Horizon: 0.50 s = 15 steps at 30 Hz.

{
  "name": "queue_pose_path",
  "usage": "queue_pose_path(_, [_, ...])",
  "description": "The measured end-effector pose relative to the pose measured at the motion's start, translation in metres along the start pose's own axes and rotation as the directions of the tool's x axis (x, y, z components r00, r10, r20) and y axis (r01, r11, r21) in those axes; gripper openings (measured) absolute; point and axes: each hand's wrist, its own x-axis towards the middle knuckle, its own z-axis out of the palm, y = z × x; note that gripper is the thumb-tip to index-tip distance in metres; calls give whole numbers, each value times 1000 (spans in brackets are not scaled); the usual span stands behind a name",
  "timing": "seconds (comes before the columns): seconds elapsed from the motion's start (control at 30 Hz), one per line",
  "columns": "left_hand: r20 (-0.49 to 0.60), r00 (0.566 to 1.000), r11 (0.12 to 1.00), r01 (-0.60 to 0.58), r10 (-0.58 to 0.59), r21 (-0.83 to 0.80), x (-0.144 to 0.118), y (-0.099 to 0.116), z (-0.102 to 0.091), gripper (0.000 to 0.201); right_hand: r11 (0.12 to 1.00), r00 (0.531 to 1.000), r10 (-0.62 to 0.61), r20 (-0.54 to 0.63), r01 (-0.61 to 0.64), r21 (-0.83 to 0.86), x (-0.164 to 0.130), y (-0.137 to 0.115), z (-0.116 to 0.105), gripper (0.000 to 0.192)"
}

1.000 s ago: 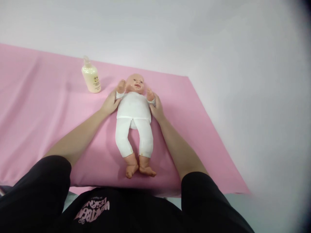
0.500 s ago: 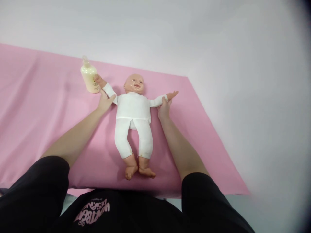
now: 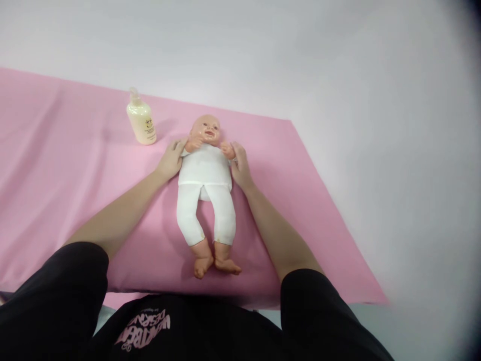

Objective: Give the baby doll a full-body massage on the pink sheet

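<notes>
A baby doll (image 3: 205,173) in a white top and white leggings lies on its back on a pink sheet (image 3: 67,190), head away from me, feet toward me. My left hand (image 3: 171,159) grips the doll's arm on the left side. On the other side my right hand (image 3: 239,165) grips its other arm. Both doll arms are folded in so the small hands meet on the chest under the chin.
A cream lotion bottle (image 3: 142,122) with a pump top stands upright on the sheet, left of the doll's head. The sheet's right edge (image 3: 330,210) runs diagonally past the doll, with a pale grey-white surface (image 3: 394,150) beyond it.
Half a second ago the doll's arms were spread wide, one touching the bottle. Both my hands have since brought them back in onto the chest.
</notes>
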Motion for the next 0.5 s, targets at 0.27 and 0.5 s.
queue_pose_path(0.27, [86,996,996,-35,28,78,1,-2,1,68,999,996,-27,87,31,-41,0,-2,4,54])
queue_pose_path(0.5, [-229,951,962,159,-209,-220,2,-25,7,77,974,974,152,-168,-119,192,6,8,-1,70])
